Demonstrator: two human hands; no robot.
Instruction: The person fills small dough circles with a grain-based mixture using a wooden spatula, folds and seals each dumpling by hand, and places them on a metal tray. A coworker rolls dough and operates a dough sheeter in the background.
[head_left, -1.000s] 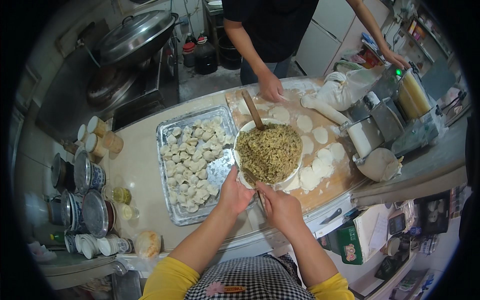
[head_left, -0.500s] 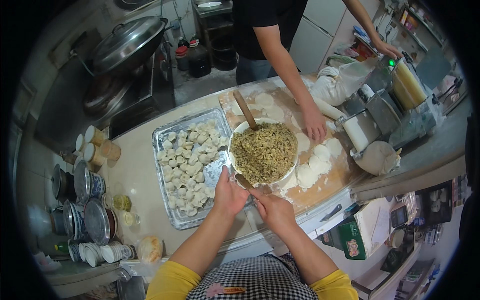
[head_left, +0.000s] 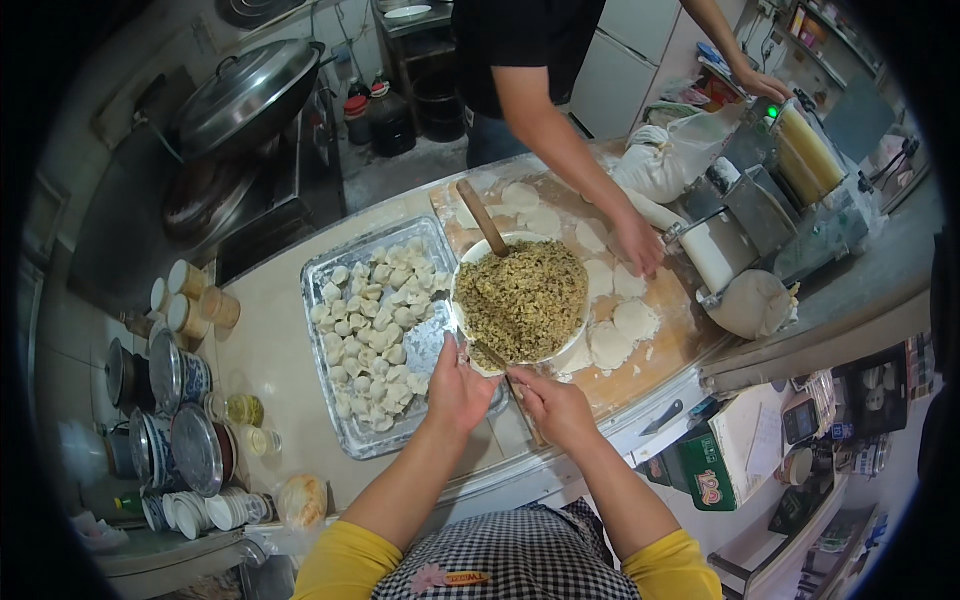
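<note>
Low in front of the white bowl of minced filling (head_left: pixel 520 300), my left hand (head_left: pixel 460 392) is cupped palm up. A pale dough wrapper (head_left: pixel 487 371) shows at its fingers, partly hidden. My right hand (head_left: pixel 558 410) grips a thin wooden filling stick (head_left: pixel 526 412), its flat tip over the wrapper at the bowl's near rim. Another wooden stick (head_left: pixel 482 217) stands in the filling. To the left, a metal tray (head_left: pixel 428 345) carries several folded dumplings (head_left: pixel 370 330). Round dough wrappers (head_left: pixel 612 345) lie on the floured wooden board (head_left: pixel 660 372) to the right.
Across the table a co-worker's hand (head_left: pixel 638 245) reaches over the board beside a dough-rolling machine (head_left: pixel 745 235). Lidded pots (head_left: pixel 195 445) and jars (head_left: pixel 186 277) line the left side. A knife (head_left: pixel 662 417) lies at the front edge, right.
The filling stick in my right hand has swung so its handle points more toward me. The co-worker's hand has shifted right, and fewer wrappers show near it. My left hand stays nearly in place.
</note>
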